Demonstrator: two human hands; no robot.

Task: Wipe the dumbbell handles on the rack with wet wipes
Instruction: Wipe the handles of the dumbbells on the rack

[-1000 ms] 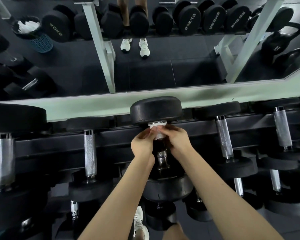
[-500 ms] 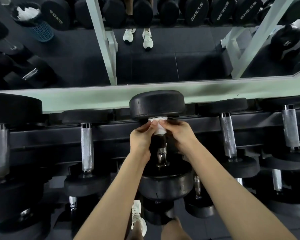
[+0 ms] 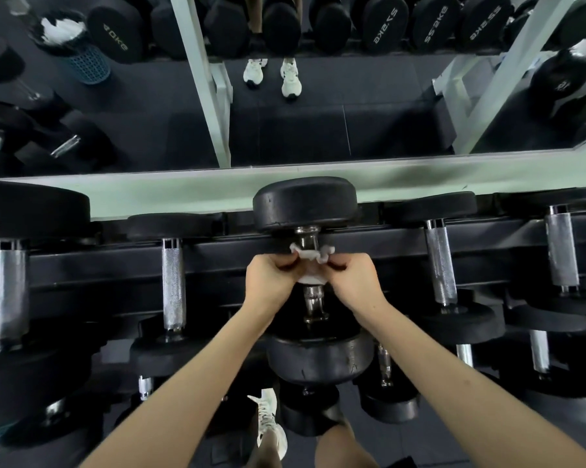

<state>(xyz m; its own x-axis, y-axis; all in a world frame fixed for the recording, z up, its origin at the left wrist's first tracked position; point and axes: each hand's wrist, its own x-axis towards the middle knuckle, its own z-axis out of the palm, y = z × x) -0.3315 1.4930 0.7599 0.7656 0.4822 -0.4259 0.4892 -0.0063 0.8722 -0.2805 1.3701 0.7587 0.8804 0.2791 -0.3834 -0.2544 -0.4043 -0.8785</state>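
A black dumbbell [image 3: 305, 204] lies on the top shelf of the rack [image 3: 82, 265], its metal handle [image 3: 313, 298] running toward me. A white wet wipe [image 3: 310, 256] is wrapped round the middle of that handle. My left hand [image 3: 269, 278] grips the wipe from the left and my right hand [image 3: 352, 280] grips it from the right, fingers curled round the bar. Bare metal shows above and below the wipe.
Other dumbbells with knurled handles [image 3: 173, 282] [image 3: 440, 265] lie side by side on the shelf, more on a lower shelf. A mirror [image 3: 318, 130] behind the rack reflects the floor, shoes and a blue bin [image 3: 89, 65]. My shoe [image 3: 268, 420] shows below.
Both hands have slid the wipe down the handle toward me, away from the far head, baring the metal collar there.
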